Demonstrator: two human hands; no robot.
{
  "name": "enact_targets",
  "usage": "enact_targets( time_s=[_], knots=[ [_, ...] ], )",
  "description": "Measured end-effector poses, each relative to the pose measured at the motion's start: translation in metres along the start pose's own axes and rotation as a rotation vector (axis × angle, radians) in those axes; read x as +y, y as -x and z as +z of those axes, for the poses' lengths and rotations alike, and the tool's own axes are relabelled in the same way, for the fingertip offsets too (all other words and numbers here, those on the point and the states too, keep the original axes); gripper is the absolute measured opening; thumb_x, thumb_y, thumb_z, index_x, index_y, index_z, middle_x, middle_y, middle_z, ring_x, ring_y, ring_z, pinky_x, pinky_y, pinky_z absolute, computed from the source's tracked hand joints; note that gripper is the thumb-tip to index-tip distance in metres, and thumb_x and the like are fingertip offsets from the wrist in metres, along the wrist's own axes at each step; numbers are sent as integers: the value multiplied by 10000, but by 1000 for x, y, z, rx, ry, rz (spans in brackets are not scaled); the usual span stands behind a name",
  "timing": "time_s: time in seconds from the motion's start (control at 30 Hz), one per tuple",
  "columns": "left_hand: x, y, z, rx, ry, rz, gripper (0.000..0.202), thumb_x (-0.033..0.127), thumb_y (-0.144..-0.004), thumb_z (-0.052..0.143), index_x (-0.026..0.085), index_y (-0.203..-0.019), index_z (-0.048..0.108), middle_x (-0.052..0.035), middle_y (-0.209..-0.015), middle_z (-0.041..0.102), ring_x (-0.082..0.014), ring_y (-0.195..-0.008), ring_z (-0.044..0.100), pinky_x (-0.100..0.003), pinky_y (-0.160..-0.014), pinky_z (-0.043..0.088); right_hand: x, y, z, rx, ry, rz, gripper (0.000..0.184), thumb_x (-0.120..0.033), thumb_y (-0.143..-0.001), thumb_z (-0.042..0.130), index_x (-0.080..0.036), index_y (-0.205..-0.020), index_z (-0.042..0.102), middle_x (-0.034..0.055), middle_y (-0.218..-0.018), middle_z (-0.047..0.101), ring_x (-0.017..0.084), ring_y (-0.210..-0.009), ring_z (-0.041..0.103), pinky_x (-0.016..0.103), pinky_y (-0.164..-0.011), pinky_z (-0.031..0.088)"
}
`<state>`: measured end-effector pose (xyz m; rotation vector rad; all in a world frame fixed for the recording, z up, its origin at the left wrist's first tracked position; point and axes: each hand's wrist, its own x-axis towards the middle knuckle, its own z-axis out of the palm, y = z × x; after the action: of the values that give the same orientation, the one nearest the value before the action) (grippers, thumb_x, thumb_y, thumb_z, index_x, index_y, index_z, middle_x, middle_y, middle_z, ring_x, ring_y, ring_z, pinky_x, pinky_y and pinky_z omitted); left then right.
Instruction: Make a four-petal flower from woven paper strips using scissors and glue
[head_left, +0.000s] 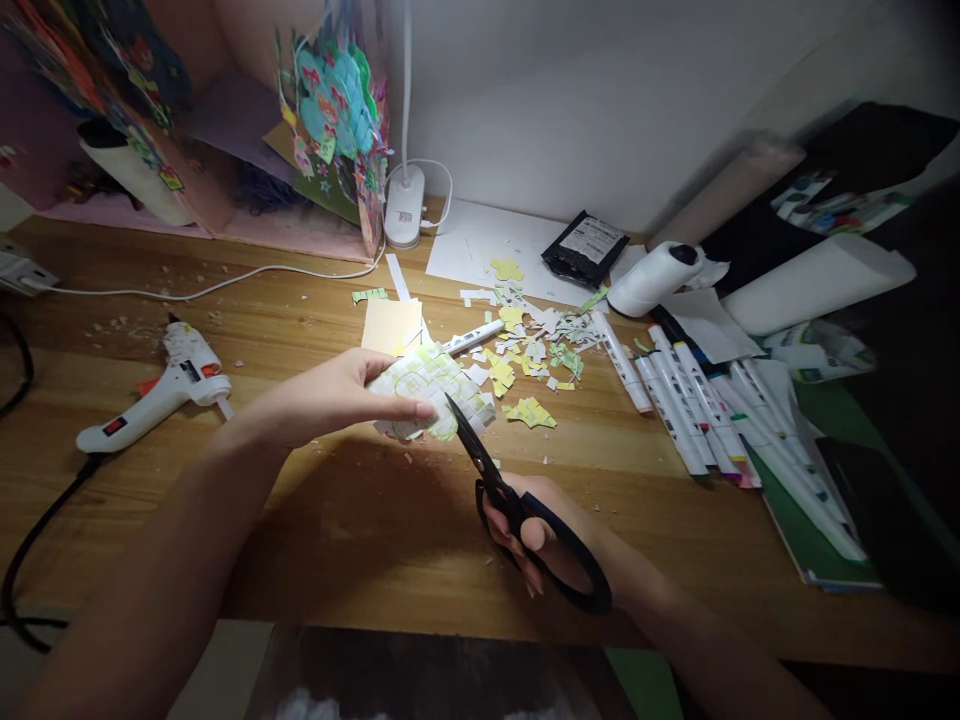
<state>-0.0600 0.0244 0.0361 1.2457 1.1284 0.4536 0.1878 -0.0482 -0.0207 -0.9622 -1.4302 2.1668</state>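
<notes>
Pinched between the thumb and fingers of my left hand (337,395) is a piece of green-and-white checked paper (439,380) with outlines drawn on it. My right hand (544,520) has its thumb and fingers through the loops of black scissors (499,490). The scissor tips point up and left and meet the paper's lower edge near my left thumb; whether the blades are parted is hard to see. Just beyond the paper lie yellow and green paper scraps (531,411) and a white marker (474,338).
A white hot glue gun (161,385) lies at left, its black cord trailing to the table edge. Several markers (675,405) lie at right near paper rolls (652,280). Behind are a black package (585,248), a power strip (405,207) and a pink shelf (292,232).
</notes>
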Motion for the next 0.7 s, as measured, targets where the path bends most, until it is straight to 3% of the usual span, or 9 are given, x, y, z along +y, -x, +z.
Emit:
enact_targets(
  time_s=[0.17,0.57,0.7],
  knots=[
    [1,2,-2,-32,9,-3,213,322,-652,736,203,-829,726,-19,-763,691,-125,-628,605,-183,-557,447,2,1,-2,-36,3,22,591,-767,-626,525,-191,-718,432,-78,-583,392,30,-352,367,158,-296,346],
    [-2,-1,-5,-69,14,6,222,325,-671,732,181,-838,710,-11,-769,683,-117,-645,598,-187,-582,446,1,1,-2,15,11,50,591,-745,-589,586,-183,-714,456,-79,-600,408,32,-361,383,160,-291,346],
    [-3,-2,-7,-105,17,-3,223,324,-694,725,179,-861,694,3,-790,679,-103,-662,591,-177,-594,439,0,1,-2,15,-25,63,540,-674,-611,655,-182,-712,458,-86,-595,416,24,-356,369,152,-295,353]
  ],
)
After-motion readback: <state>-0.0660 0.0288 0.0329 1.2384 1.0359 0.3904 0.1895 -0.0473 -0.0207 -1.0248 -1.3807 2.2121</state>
